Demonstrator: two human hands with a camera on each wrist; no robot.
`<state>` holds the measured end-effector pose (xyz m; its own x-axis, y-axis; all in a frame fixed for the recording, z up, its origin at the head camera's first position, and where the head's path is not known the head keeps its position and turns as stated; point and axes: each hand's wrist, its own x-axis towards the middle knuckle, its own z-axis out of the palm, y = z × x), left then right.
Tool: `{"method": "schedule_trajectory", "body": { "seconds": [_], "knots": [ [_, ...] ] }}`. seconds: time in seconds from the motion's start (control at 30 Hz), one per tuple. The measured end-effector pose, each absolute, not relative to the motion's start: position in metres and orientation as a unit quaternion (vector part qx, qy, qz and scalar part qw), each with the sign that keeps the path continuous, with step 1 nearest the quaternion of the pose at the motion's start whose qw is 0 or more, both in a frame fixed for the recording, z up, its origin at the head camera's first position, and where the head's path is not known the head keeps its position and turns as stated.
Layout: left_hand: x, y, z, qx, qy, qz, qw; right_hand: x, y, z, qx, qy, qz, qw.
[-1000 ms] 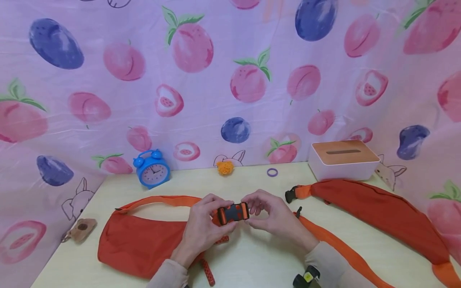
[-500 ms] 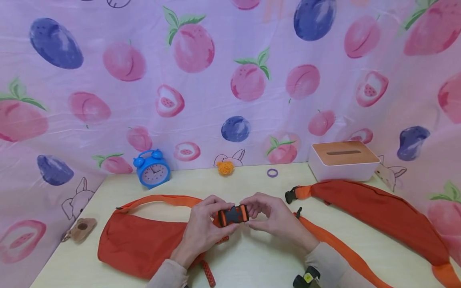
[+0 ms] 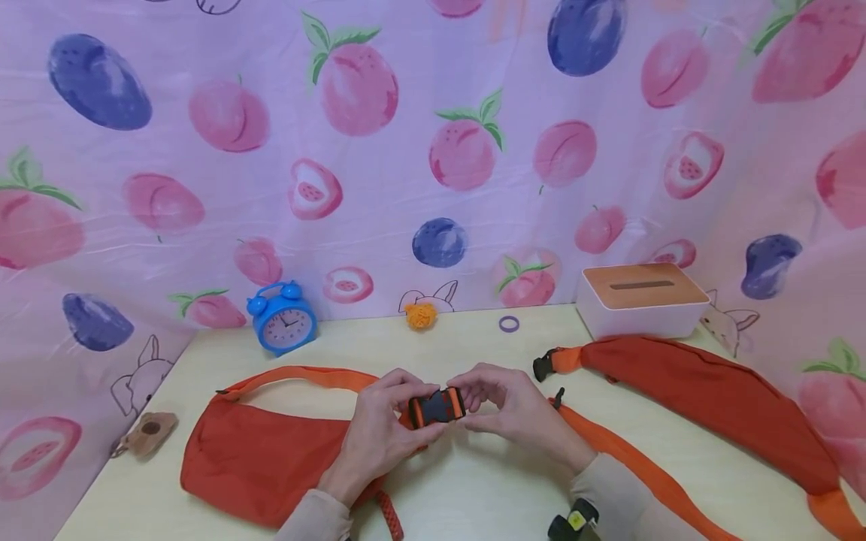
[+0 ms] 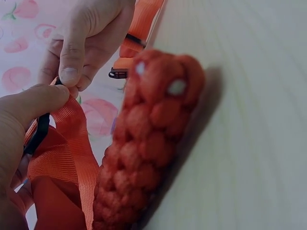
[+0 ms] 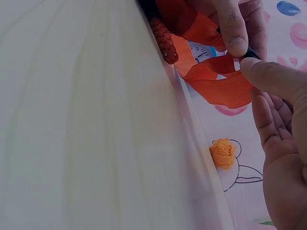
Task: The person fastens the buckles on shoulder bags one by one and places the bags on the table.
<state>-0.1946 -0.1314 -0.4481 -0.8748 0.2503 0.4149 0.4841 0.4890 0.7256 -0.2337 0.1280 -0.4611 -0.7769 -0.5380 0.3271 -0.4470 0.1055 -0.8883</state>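
Between my two hands is a black side-release buckle (image 3: 437, 407) on orange webbing, raised over the front middle of the table. My left hand (image 3: 380, 437) grips its left end between thumb and fingers. At the other end my right hand (image 3: 519, 415) pinches the buckle with thumb and forefinger. The buckle's halves look joined. Orange strap (image 4: 76, 139) hangs below my left thumb in the left wrist view, beside a red braided cord (image 4: 148, 124). A red-orange shoulder bag (image 3: 264, 458) lies under and left of my left hand, which hides part of it.
On the right lies a second red bag (image 3: 704, 398) with a black buckle end (image 3: 543, 366), and a loose orange strap (image 3: 629, 458). Along the back stand a blue alarm clock (image 3: 284, 319), orange yarn ball (image 3: 421, 316), purple ring (image 3: 509, 324) and tissue box (image 3: 643, 300). A brown keyring toy (image 3: 150, 434) lies left.
Both hands keep their hold on the buckle, which tilts slightly. The head view has shifted a little.
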Motion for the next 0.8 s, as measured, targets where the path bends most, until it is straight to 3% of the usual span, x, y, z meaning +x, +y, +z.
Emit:
{"method": "schedule_trajectory", "body": {
  "seconds": [0.8],
  "knots": [
    [-0.1924,-0.1284,-0.4473,-0.219,-0.857,-0.450,0.123,-0.2289,0.1269,-0.4601,-0.287,0.759,-0.582,0.059]
  ]
}}
